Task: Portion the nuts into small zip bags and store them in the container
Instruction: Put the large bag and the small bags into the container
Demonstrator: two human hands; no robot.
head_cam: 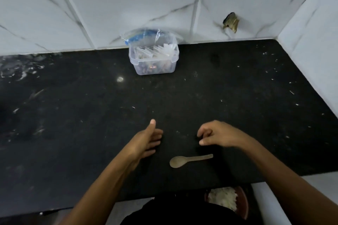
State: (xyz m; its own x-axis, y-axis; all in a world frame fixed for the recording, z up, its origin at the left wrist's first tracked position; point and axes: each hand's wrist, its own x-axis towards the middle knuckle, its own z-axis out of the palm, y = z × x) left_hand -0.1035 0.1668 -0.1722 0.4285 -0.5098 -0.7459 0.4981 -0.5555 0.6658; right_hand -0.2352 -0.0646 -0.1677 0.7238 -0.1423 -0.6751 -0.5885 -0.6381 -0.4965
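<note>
The black tabletop (91,97) is sitting against marble tiles. Your left hand (146,139) is hovering spread and your right hand (217,135) loosely curled, both gripping nothing. The bag-filled container (153,58) is probably light, stiff and slick: take its side walls.

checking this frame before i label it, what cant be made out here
- Contents of the plastic container, head view: cloudy walls and small bags packed inside hide whether nuts are in them.
- Label on the container: too small and blurred to read.
- Bowl below the counter: its near part is hidden by the counter edge, and the white contents are unclear.
- Right hand: motion-blurred, curled; nothing visible in it. Left hand is open.
- Spoon: material unclear.
</note>
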